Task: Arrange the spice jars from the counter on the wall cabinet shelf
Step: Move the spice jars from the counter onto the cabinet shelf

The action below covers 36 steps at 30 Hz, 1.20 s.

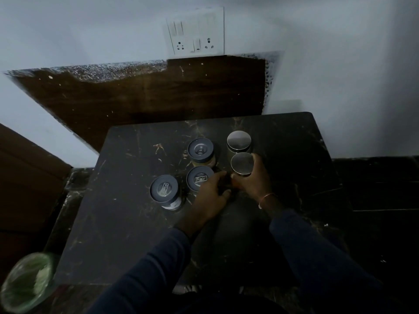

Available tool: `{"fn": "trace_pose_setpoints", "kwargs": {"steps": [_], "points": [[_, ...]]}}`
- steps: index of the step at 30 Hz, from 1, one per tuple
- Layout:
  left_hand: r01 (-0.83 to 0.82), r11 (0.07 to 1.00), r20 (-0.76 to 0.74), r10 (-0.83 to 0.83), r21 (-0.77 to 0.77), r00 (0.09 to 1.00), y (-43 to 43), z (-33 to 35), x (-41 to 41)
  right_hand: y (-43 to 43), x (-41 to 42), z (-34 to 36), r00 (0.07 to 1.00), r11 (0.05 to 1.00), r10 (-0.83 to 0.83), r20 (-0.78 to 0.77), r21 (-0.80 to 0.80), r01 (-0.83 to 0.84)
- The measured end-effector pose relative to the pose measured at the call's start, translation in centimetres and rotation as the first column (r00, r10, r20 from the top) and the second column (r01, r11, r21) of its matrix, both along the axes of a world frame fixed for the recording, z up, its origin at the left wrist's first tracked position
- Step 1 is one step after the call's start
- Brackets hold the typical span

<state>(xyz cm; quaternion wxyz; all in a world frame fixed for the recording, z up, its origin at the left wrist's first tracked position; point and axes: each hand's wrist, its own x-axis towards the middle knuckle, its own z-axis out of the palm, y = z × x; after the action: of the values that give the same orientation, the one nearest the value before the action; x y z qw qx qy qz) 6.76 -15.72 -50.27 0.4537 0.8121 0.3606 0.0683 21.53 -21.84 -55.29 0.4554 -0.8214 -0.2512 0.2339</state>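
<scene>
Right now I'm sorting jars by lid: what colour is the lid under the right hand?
Shiny silver metal lid, head view.

green-lined bin at lower left; white switchboard on the wall.

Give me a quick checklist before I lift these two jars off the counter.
1. Right hand around the near steel-lid jar: ok, fingers wrap its side.
2. Left hand on the Flair jar: cannot tell, it touches the jar's side but the grip is hidden.
3. Lids seated: ok, all five look flat on top.
4. Room to lift: not ok on the right, the far steel-lid jar sits right against the held one.
5. Cabinet shelf ready: cannot tell, it is out of view.
6. Jars left behind: ok, both other grey-lid jars stand upright on the counter.
</scene>
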Motion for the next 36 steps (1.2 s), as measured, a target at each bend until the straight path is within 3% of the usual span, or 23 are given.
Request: {"fn": "trace_pose_setpoints", "kwargs": {"steps": [4, 7, 14, 20, 24, 28, 33, 36], "points": [[0.027, 0.997, 0.051, -0.023, -0.069, 0.998, 0.8, 0.5, -0.4, -0.9, -0.6, 2.3, 0.996, 0.999, -0.031, -0.089, 0.024, 0.034], [0.011, 0.985, 0.14, 0.014, -0.172, 0.99, 1.3, 1.2, -1.2, -1.4, -0.3, 4.9, 0.98, 0.992, 0.071, -0.185, 0.12, -0.049], [-0.02, 0.945, 0.215, 0.095, -0.325, 0.972, 2.4, 1.9, -3.1, -0.4, -1.5, 8.7, 0.963, 0.965, 0.217, -0.159, 0.184, -0.187], [-0.001, 0.96, 0.111, 0.033, -0.278, 0.993, 3.2, 0.9, -4.4, -0.5, -2.5, 7.9, 0.961, 0.973, 0.231, -0.15, 0.052, -0.226], [-0.037, 0.989, 0.009, 0.039, -0.141, 0.999, 3.2, 0.2, -4.8, -1.5, -2.0, 6.5, 0.981, 0.978, 0.186, -0.049, -0.08, -0.19], [-0.035, 0.999, 0.008, 0.035, -0.04, 0.999, 3.2, 0.1, -4.8, -2.2, -1.9, 3.8, 0.992, 0.98, 0.123, -0.013, -0.155, -0.124], [0.005, 1.0, -0.005, -0.005, 0.001, 1.0, 3.6, 0.1, -4.9, -2.8, -1.6, 1.4, 1.0, 0.991, -0.002, -0.014, -0.135, 0.0], [-0.039, 0.999, 0.027, 0.038, 0.036, 0.999, 3.7, 0.2, -4.9, -2.6, -1.2, 1.0, 1.0, 0.993, 0.011, -0.016, -0.121, -0.013]]}}
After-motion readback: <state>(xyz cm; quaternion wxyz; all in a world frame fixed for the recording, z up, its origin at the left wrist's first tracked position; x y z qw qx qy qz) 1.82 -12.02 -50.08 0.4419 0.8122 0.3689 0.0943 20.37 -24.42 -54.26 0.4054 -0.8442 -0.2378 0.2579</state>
